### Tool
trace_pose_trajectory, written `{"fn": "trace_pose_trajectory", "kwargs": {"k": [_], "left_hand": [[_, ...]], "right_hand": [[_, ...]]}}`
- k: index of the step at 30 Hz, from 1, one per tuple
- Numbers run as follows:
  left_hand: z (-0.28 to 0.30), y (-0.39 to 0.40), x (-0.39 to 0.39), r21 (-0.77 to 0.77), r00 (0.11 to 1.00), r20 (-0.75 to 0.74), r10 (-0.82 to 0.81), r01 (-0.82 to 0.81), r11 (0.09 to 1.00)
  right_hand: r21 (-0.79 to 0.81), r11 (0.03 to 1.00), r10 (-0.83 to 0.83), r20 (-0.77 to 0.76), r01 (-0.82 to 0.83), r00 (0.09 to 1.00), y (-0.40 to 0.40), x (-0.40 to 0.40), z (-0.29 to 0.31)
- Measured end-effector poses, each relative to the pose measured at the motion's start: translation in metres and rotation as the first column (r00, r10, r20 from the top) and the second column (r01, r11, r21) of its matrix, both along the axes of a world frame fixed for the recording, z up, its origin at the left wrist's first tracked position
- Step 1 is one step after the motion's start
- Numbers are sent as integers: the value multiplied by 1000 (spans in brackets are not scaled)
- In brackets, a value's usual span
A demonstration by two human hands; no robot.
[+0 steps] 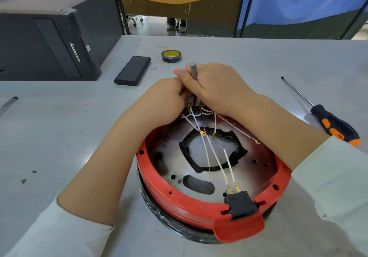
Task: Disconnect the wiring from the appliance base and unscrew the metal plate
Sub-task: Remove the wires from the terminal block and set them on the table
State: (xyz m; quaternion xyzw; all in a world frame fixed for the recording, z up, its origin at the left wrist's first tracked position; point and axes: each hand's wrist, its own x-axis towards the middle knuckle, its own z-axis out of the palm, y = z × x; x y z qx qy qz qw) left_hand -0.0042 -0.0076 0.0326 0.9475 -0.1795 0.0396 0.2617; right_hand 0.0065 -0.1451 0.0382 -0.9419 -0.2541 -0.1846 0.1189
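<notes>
A round appliance base with a red rim point(179, 199) lies on the grey table, its metal plate point(253, 169) facing up. White wires point(214, 155) with brass terminals cross the plate from a black connector point(240, 203) at the near rim to a small switch block at the far rim. My left hand point(165, 99) grips that block, mostly hiding it. My right hand point(215, 89) holds a slim grey screwdriver point(193, 70) upright, its tip down at the block between my hands.
An orange-and-black screwdriver point(330, 123) lies at the right. A roll of black tape point(171, 56), a dark flat case point(132, 70) and a small bit point(153, 68) lie beyond my hands. A black computer tower point(49, 43) stands at the back left, a pen point(8, 104) at the left edge.
</notes>
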Motion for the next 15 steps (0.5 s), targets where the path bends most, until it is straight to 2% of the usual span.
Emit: {"fn": "trace_pose_trajectory", "kwargs": {"k": [7,10,15], "left_hand": [[-5,1,7,-32,999,17,-27,27,999],[-5,2,8,-46,999,30,-36,37,998],[-4,3,6,-56,999,15,-47,47,997]], "right_hand": [[192,975,-83,-175,117,981,1,14,-2],[241,965,-72,-150,107,986,0,15,-5],[290,957,26,-51,-10,998,-7,4,-7]]}}
